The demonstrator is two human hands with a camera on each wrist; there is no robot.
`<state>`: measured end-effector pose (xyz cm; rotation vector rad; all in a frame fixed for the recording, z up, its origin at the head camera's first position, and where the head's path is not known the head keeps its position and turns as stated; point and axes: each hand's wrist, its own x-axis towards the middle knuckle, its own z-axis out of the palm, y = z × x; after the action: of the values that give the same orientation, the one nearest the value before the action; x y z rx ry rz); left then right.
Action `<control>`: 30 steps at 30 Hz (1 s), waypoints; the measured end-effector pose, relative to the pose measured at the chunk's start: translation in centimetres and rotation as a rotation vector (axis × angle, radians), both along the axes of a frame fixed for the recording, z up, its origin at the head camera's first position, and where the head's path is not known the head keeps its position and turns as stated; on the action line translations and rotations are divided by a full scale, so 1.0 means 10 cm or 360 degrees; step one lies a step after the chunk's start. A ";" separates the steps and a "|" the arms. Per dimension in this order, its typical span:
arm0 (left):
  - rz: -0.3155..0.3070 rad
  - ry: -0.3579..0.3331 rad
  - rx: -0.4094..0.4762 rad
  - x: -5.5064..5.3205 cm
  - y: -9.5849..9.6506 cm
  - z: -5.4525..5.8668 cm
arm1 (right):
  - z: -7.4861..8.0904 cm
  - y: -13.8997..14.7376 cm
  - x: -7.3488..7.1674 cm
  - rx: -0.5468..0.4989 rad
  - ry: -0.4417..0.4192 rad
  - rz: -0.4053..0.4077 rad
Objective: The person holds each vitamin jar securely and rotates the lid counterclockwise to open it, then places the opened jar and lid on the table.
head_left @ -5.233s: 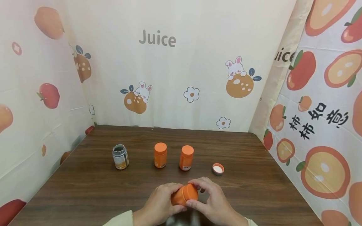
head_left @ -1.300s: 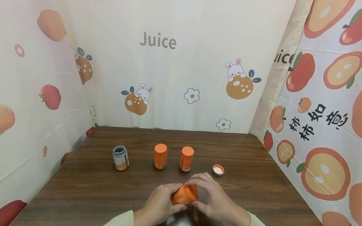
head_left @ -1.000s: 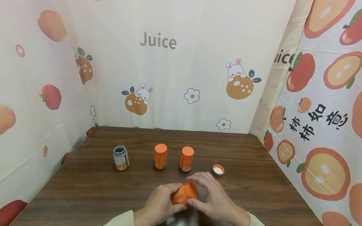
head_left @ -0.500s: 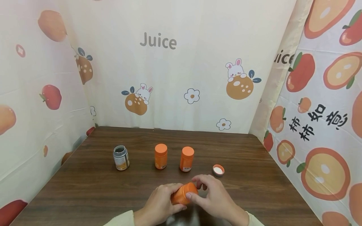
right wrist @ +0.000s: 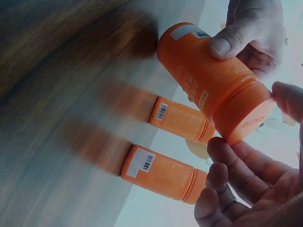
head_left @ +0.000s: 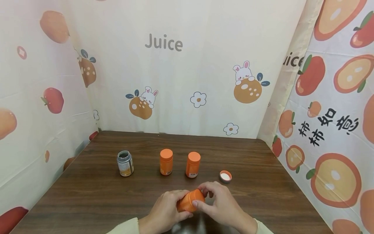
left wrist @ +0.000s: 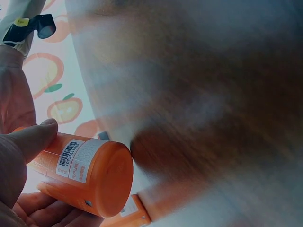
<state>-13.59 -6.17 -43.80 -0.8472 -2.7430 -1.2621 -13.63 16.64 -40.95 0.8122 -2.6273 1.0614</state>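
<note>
My left hand grips the body of an orange bottle, which is tilted with its capped end toward the right. The orange cap is on the bottle in the right wrist view. Thumb and fingers of my right hand pinch that cap from both sides. In the left wrist view, a white barcode label shows on the bottle near its base.
Two more capped orange bottles stand upright beyond my hands. An uncapped grey jar is at the left. Right of the bottles, an upturned cap lies on the brown table.
The right fingers let go of the cap, spread and swung back, and now pinch it again. The left hand keeps its grip, and the other bottles stay put.
</note>
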 end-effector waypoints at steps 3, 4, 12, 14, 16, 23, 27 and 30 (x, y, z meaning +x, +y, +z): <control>-0.0002 -0.0029 -0.0003 0.00 0.00 0.00 | -0.01 0.01 -0.01 0.0011 0.0044 0.0020; -0.0002 -0.0035 -0.0002 0.00 0.00 0.01 | -0.01 0.01 -0.01 0.0012 0.0062 0.0028; -0.0001 0.0030 -0.0009 -0.01 0.00 -0.01 | -0.04 0.05 -0.02 0.0019 0.0185 0.0104; 0.0003 0.0029 -0.0015 0.00 0.00 -0.01 | -0.04 0.05 -0.02 0.0024 0.0207 0.0124; 0.0007 0.0028 -0.0021 0.00 0.00 -0.01 | -0.04 0.06 -0.02 0.0019 0.0224 0.0153; 0.0010 0.0037 -0.0042 0.00 0.00 0.00 | -0.03 0.08 -0.02 -0.0014 0.0291 0.0277; 0.0003 0.0044 -0.0036 0.00 0.00 -0.01 | -0.02 0.09 -0.01 -0.0009 0.0328 0.0328; 0.0003 0.0042 -0.0027 0.01 0.00 -0.01 | -0.01 0.09 -0.01 0.0009 0.0346 0.0343</control>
<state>-13.53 -6.18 -43.89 -0.8556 -2.7372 -1.2204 -13.73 17.56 -41.06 1.1628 -2.4036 0.9539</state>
